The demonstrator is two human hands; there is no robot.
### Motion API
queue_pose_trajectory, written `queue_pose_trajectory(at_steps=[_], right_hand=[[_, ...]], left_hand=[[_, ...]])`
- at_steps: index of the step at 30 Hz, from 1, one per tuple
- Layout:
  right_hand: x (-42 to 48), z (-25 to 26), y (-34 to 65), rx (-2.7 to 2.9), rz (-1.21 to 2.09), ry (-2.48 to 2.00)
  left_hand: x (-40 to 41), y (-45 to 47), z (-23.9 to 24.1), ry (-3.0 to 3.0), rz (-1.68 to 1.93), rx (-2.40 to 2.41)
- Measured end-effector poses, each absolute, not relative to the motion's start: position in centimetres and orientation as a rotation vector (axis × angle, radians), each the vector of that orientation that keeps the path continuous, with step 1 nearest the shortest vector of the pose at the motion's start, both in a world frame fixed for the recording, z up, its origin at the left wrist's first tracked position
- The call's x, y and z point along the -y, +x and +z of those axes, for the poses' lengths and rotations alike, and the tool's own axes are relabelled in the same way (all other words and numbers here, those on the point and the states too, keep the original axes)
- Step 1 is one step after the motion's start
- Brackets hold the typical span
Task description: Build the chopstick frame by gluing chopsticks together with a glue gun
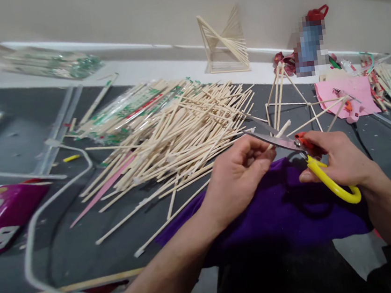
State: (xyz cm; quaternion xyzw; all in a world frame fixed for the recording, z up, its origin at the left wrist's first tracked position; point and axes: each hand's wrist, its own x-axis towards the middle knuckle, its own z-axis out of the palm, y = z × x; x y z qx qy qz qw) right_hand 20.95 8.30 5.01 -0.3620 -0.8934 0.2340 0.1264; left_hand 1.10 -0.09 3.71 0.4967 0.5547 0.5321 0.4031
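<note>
My left hand [239, 176] pinches a short pale wooden stick [284, 128], its tip pointing up and away. Closed around the yellow and red handles of a pair of scissors [340, 190] is my right hand [339, 156]. The scissor blades are parted and point left, lying across the stick close to my left fingertips. Whether they touch the wood I cannot tell. Beneath both hands lies a purple cloth [281, 219]. A large heap of wooden sticks [187, 133] spreads left of my left hand. Just beyond the hands stands a frame of joined sticks [278, 99].
A twisted stick model [226, 44] and a blurred bottle [309, 42] stand by the wall. Wrapped stick packs [131, 111] lie behind the heap. A white cable [32, 235] loops at left near a magenta power strip [9, 214]. Pink paper [359, 92] lies at right.
</note>
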Motion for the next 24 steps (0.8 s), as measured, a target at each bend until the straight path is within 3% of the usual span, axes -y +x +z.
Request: queue_pose_trajectory(at_steps=[16, 24], right_hand=[[-7.0, 4.1, 19.8, 2.552, 0.640, -1.087], [-7.3, 3.9, 19.7, 2.581, 0.711, -1.051]], left_hand=[[1.0, 0.3, 3.0, 1.842, 1.320, -1.909], [0.7, -0.4, 3.7, 1.545, 1.317, -1.594]])
